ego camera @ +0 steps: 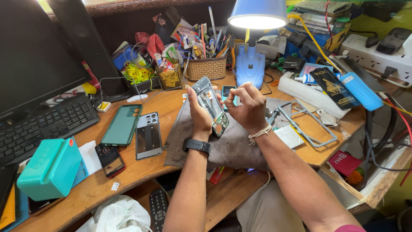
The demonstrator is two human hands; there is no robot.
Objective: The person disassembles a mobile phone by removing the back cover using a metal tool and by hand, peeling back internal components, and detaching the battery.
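the left hand (200,112) clasps an opened phone (210,105) above the grey mat (234,148) at the bench's middle; the right hand (247,107) pinches its fingertips at the phone's edge. a black-and-gold packet (332,87) lies near the right edge, a teal box (48,169) at the front-left corner.

A cluttered wooden desk (141,165) carries a grey mat (231,146), a black keyboard (43,124), a teal box (49,169), a green phone case (123,124), a silver phone back (148,135), a small black phone (110,160), a wicker basket (207,68) and a blue lamp (250,64).
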